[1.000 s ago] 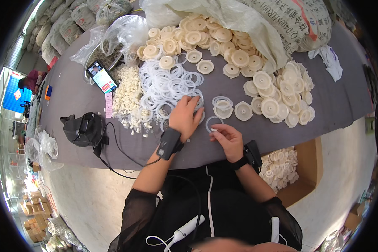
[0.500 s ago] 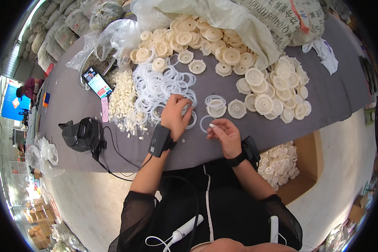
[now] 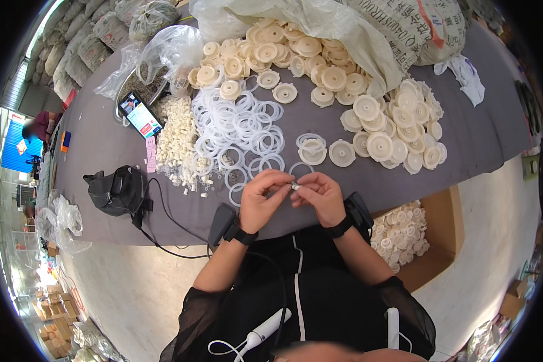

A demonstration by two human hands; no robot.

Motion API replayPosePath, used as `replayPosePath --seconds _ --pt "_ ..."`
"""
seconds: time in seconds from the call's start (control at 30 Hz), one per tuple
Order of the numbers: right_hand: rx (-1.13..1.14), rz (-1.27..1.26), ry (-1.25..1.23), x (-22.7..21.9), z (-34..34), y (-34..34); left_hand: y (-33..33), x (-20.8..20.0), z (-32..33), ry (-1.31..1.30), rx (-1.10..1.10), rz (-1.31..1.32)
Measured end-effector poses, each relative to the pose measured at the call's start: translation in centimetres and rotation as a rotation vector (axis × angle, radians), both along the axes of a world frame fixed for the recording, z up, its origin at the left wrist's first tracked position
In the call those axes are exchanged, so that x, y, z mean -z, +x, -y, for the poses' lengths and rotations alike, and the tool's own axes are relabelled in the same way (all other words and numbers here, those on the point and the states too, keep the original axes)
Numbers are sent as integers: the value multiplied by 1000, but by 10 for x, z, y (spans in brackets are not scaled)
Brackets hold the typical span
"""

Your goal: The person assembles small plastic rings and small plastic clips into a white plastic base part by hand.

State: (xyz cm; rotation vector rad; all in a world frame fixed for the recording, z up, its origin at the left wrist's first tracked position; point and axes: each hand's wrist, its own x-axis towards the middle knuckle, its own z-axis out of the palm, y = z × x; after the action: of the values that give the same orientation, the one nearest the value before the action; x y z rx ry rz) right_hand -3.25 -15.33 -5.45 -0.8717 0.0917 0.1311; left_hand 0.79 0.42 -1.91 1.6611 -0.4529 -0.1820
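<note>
Above the near side of the grey table [image 3: 392, 181], our right hand [image 3: 327, 201] pinches a small white plug [image 3: 296, 187] between thumb and forefinger. Its long axis appears to run crosswise, from one hand toward the other; which end is which, we cannot tell. Our left hand [image 3: 261, 204], half a second ago at the translucent rings [image 3: 247, 123], now meets the right, fingertips pinched together beside the plug; we cannot tell what they grip.
</note>
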Motion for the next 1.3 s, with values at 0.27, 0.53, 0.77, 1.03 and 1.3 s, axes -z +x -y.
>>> replayPosePath --seconds 0.27,0.53,0.77,1.03,1.3 --pt "-17 3 30 8 8 2 -1 -1 6 -89 -29 -95" --pt "56 -6 95 11 15 3 39 -23 13 263 124 96" --pt "19 32 137 9 12 4 207 15 -23 837 -401 725" --pt "34 -1 182 10 17 2 195 -8 -8 1133 -375 653" --pt "102 6 148 12 16 2 149 -19 0 642 -364 807"
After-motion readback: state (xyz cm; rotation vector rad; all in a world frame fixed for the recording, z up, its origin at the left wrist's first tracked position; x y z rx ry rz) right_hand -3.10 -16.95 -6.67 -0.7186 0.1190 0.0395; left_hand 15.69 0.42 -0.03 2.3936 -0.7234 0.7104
